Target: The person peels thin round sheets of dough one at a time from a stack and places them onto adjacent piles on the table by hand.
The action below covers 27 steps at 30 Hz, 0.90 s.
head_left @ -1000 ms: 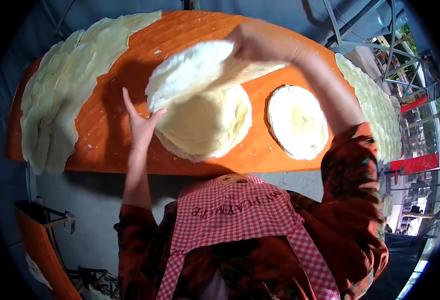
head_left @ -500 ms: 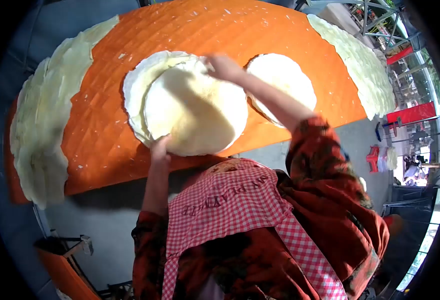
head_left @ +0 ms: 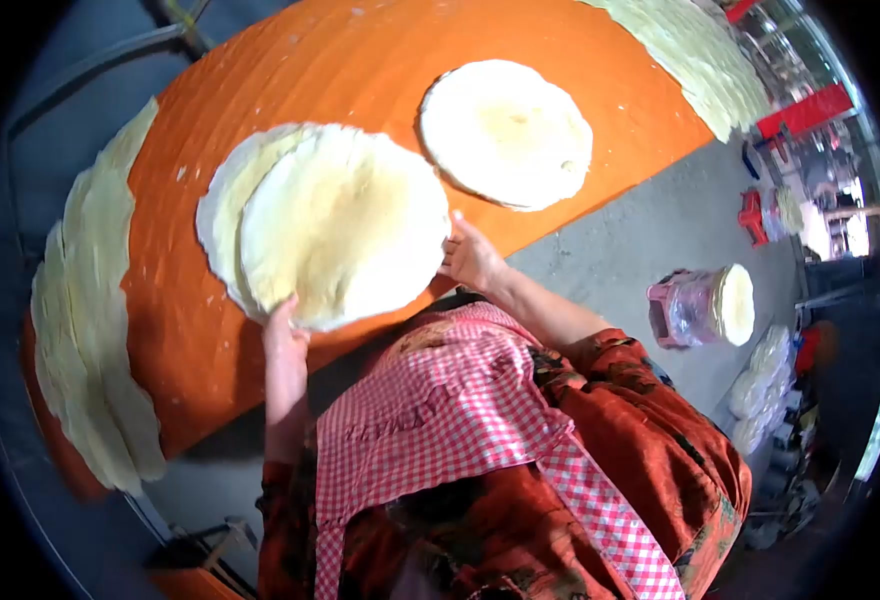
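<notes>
A round, pale, thin sheet [head_left: 345, 225] lies on top of a stack of similar sheets [head_left: 222, 215], shifted to the right of it, on the orange table [head_left: 290, 75]. My left hand [head_left: 285, 340] pinches the near left edge of the top sheet, thumb above it. At the sheet's right edge is my right hand [head_left: 475, 258], its thumb raised and its other fingers partly hidden beneath the rim. Up and to the right lies a second round stack [head_left: 507, 135], which neither hand touches.
Overlapping pale sheets cover the table's left end [head_left: 90, 320] and its far right end [head_left: 685, 60]. On the grey floor at right stand a pink stool with a wrapped stack [head_left: 700, 308], a red stool [head_left: 752, 218] and clear plastic bags [head_left: 763, 385].
The lifted sheet has come down flat on the stack. My right hand has moved from the far edge to the near right edge. The view has turned, showing more floor at right.
</notes>
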Each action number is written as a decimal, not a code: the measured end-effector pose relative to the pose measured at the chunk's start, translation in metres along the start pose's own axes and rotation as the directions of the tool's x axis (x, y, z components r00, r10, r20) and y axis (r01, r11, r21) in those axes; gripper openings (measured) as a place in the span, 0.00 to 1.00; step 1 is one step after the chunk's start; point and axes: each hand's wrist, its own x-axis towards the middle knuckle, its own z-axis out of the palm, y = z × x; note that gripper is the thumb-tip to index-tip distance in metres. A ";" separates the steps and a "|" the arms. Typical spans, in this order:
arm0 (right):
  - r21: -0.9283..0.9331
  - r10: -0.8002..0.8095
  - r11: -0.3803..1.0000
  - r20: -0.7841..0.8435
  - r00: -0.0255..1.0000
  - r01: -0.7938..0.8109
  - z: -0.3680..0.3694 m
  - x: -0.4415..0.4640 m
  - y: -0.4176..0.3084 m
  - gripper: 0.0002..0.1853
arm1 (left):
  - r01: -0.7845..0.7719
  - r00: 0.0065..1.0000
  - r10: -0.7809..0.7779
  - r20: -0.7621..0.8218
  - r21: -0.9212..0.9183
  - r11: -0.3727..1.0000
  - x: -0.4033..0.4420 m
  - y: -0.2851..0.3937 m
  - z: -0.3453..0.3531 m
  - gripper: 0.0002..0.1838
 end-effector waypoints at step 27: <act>-0.566 -0.499 0.670 0.136 0.856 0.480 0.032 0.000 -0.068 0.25 | -0.107 0.941 0.138 0.308 -0.114 0.988 -0.009 0.018 0.038 0.28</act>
